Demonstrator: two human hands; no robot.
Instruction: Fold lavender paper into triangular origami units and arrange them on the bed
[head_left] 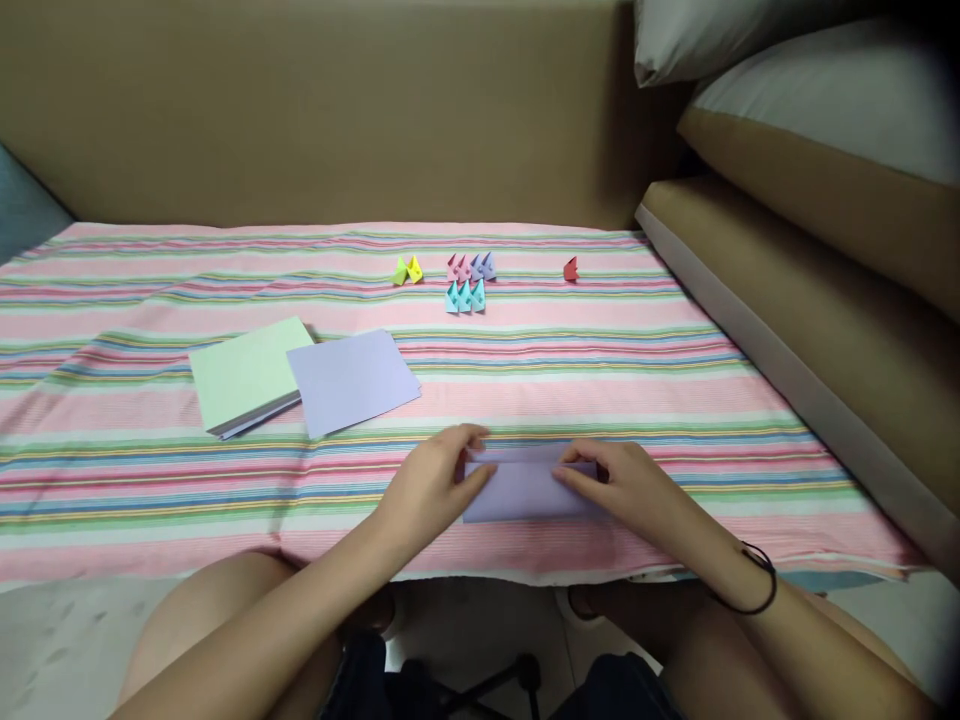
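A lavender sheet of paper point(525, 492), folded over lengthwise, lies near the front edge of the striped cloth point(675, 400). My left hand point(442, 465) pinches its left end between thumb and fingers. At the right end my right hand point(611, 470) holds the same paper, thumb on top and fingers curled at the upper edge. A strip of the sheet's far layer shows above the folded edge. Farther left lie loose lavender sheets point(354, 382), one corner beside a thick stack of pale green paper point(247, 375).
Small folded paper pieces stand toward the back: yellow ones point(407, 270), pink ones point(458, 267), purple ones point(484, 266), turquoise ones point(465, 297) and a red one point(571, 269). A brown sofa back point(337, 110) rises behind. Cushions point(825, 140) bound the right side.
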